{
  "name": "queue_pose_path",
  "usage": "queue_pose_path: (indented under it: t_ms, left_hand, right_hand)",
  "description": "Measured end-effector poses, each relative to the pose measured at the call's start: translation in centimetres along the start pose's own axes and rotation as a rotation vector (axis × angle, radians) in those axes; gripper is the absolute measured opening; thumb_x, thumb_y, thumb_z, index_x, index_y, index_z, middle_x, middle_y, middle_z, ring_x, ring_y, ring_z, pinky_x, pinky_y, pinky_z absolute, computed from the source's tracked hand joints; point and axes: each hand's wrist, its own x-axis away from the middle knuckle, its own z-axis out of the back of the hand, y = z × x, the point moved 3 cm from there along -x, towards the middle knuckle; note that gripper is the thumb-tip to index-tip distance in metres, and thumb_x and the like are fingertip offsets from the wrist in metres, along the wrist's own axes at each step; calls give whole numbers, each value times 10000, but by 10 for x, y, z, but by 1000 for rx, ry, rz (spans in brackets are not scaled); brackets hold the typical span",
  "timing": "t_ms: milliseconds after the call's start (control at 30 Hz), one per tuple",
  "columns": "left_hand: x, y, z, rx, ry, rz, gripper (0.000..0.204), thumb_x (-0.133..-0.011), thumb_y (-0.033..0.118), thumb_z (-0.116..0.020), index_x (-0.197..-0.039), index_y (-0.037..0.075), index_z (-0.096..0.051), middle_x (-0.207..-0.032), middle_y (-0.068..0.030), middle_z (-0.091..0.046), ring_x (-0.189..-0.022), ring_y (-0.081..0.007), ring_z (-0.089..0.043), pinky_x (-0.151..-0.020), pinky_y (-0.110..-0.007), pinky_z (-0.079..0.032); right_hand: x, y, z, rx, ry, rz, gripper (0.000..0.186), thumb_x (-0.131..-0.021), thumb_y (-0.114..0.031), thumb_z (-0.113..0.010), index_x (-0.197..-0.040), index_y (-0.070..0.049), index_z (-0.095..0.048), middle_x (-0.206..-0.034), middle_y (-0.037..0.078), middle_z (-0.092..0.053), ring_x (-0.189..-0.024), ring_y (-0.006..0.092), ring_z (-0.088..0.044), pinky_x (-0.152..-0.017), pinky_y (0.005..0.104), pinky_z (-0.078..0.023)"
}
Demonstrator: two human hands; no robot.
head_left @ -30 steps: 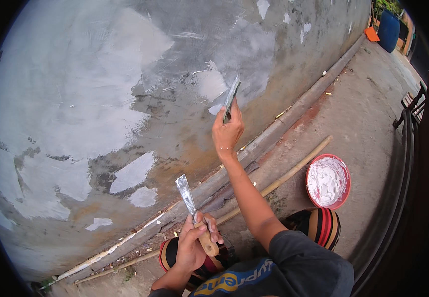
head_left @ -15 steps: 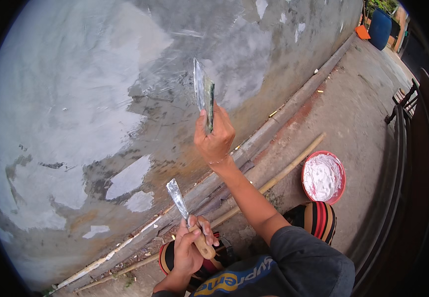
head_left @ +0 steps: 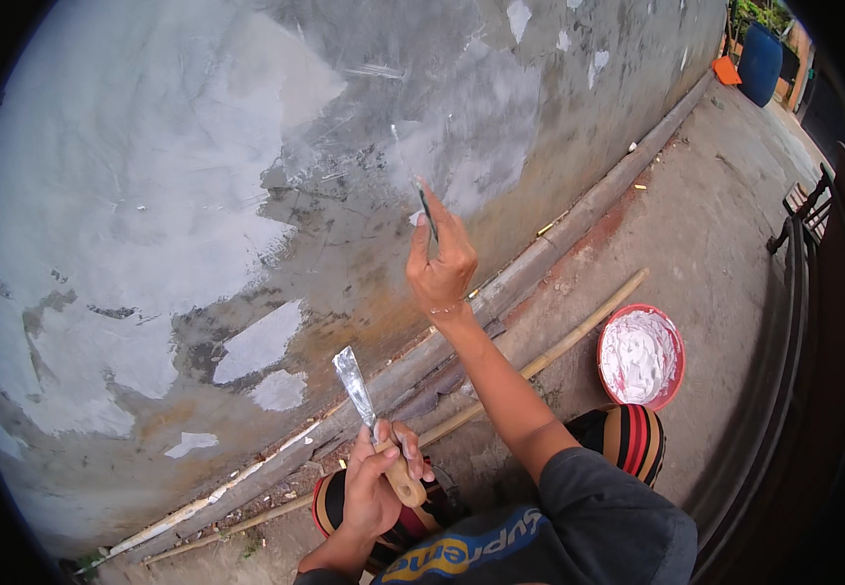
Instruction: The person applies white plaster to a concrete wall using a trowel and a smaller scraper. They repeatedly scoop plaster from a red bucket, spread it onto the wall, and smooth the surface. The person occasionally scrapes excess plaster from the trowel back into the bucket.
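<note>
My right hand is raised in front of the grey wall, pinching a thin flat scraper. The scraper shows nearly edge-on, pointing up and away over a pale patch of filler; whether its edge touches the wall, I cannot tell. Low in front of my knees, my left hand is closed round the wooden handle of a putty knife. Its metal blade points up, smeared with white paste. Right of my right knee, a red basin holds white paste.
A long bamboo pole lies on the ground along the wall's foot, beside a raised concrete ledge. Dark wooden furniture stands at the right. Far off are a blue barrel and an orange object.
My right hand has shifted slightly right and down, and its scraper has turned from showing its broad face to nearly edge-on. The left hand keeps its hold on the putty knife.
</note>
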Motion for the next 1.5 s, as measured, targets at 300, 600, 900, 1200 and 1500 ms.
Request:
queue_pose_path:
  t_ms: [300,600,900,1200,1500]
  left_hand:
    - [-5,-6,-1,0,-25,23,196,-883,104,-519,-979,134,-351,-890,-98,-482,-730,-190,-540,-690,-379,-504]
    - [0,-2,-7,-63,30,-55,219,-864,112,-540,-967,136,-348,-874,-96,-481,-695,-187,-541,-668,-376,-515]
    - [-2,3,-2,-62,44,-63,232,-857,125,-543,-965,138,-338,-853,-93,-478,-669,-184,-542,-643,-373,-524]
    - [1,1,-4,-109,36,-69,237,-851,122,-548,-965,142,-341,-849,-106,-487,-672,-192,-547,-635,-385,-530]
    - [6,3,7,-23,-41,-99,219,-888,35,-492,-1007,121,-330,-927,-135,-491,-759,-207,-559,-724,-410,-534]
  right_hand:
    - [-21,-13,-19,53,63,106,589,-711,50,-629,-1292,-40,-591,-1128,123,-689,-833,288,-650,-752,338,-516]
    - [1,1,-1,-49,3,109,588,-709,75,-617,-1287,-35,-597,-1215,126,-654,-1011,260,-655,-804,311,-512]
    - [66,-34,-51,27,-208,189,660,-648,97,-595,-1290,-58,-604,-1344,132,-566,-1192,281,-574,-958,330,-486]
    - [18,1,4,-151,-8,2,592,-737,151,-531,-1303,-17,-565,-1317,145,-581,-1159,324,-597,-910,353,-517]
    - [29,-36,-49,-33,-1,-3,653,-706,105,-568,-1337,-65,-554,-1342,166,-553,-1184,324,-581,-869,333,-535]
